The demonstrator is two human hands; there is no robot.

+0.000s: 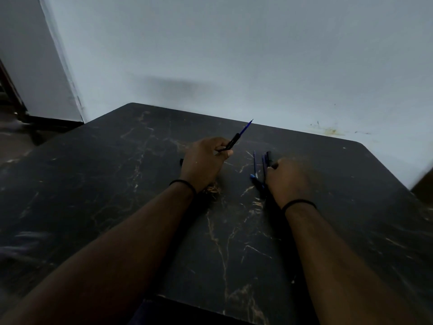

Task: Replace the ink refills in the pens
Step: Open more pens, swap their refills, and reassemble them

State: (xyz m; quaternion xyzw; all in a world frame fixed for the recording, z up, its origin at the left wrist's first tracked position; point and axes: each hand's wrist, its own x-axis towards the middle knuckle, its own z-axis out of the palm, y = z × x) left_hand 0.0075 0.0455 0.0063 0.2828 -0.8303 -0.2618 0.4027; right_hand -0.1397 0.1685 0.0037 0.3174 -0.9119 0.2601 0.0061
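My left hand is closed around a dark pen whose blue tip points up and to the right, above the black marble-patterned table. My right hand rests on the table over a small cluster of pens and blue refills; its fingers curl over their near ends, and whether it grips one is unclear. A thin blue refill lies just left of that hand, with a blue-ended pen beside it. A small dark piece sits left of my left hand.
The table stands against a pale wall, which meets its far edge. A dark floor and a doorway edge show at the far left. An unclear pale and brown object shows at the right border.
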